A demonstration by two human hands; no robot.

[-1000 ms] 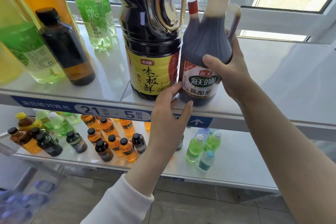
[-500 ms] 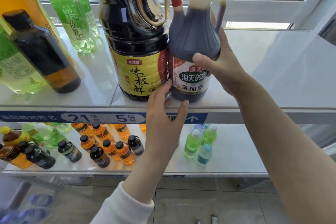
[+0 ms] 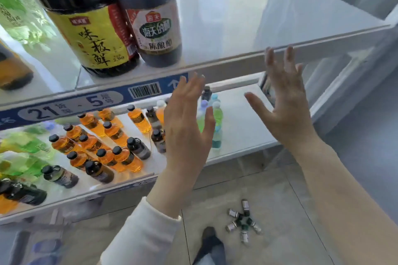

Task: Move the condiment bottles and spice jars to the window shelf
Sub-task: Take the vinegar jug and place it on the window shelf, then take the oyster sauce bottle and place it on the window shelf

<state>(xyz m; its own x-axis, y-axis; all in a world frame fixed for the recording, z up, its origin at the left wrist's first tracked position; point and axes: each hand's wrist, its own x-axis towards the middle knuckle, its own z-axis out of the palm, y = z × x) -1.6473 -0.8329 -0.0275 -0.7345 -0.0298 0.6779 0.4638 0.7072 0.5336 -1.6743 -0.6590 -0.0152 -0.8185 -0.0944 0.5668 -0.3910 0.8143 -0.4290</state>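
Observation:
A dark vinegar bottle (image 3: 154, 26) with a white and green label stands on the top window shelf (image 3: 247, 28). It touches a large dark soy sauce jug (image 3: 86, 28) with a yellow label on its left. My left hand (image 3: 187, 118) is open with straight fingers, in front of the shelf's edge and below the bottles. My right hand (image 3: 284, 101) is open too, fingers spread, to the right and apart from the bottles. Neither hand holds anything. Several small dark jars (image 3: 242, 221) lie on the floor.
The lower shelf (image 3: 243, 118) carries several small orange, dark and green bottles (image 3: 112, 137). Large green and orange drink bottles (image 3: 19, 13) stand at the top shelf's left. A blue label strip (image 3: 71, 105) runs along its front edge. My shoe (image 3: 210, 236) shows on the tiled floor.
My right hand has let go of the vinegar bottle and drawn back to the right. My left hand has left the bottles' bases and lowered. The view has tilted down toward the floor.

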